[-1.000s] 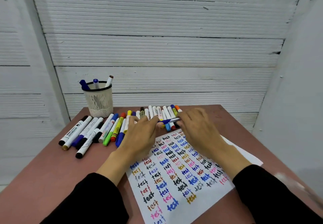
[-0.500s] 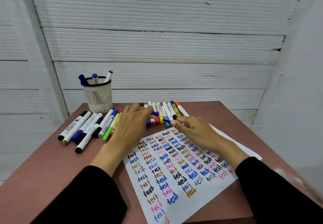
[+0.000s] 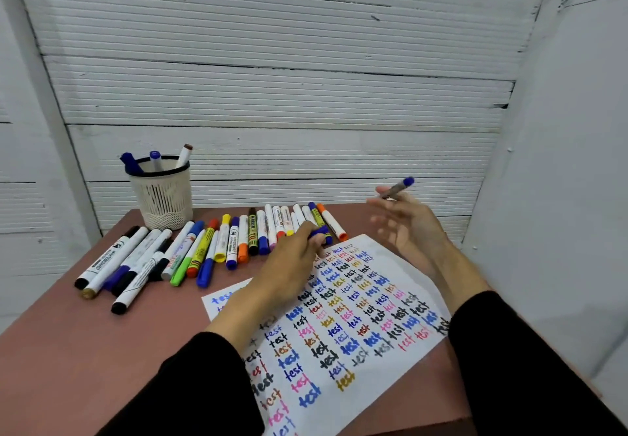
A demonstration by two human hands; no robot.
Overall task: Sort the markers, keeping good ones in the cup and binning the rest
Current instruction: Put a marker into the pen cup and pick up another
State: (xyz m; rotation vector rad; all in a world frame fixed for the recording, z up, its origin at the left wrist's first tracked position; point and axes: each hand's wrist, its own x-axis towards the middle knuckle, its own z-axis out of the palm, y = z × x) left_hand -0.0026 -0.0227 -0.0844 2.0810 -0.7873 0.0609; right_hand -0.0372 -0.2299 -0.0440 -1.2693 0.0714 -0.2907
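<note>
A white mesh cup (image 3: 162, 197) holding three markers stands at the table's back left. Several capped markers (image 3: 217, 245) lie in a row across the table from the left edge to the middle. My left hand (image 3: 289, 265) rests on the top of the test paper (image 3: 343, 330), its fingertips pinching a small blue cap (image 3: 319, 231). My right hand (image 3: 407, 228) is raised above the table's right side. A blue-ended marker (image 3: 396, 188) sticks out from its top fingertips while the other fingers are spread; this hand is blurred.
The brown table (image 3: 85, 350) ends close on the right, just beyond the paper. White panel walls close in behind and on both sides. The paper is covered with the word "test" in many colours. No bin is in view.
My right hand has lifted off the paper and swung up to the right with the blue marker. My left hand has drawn back a little with the blue cap.
</note>
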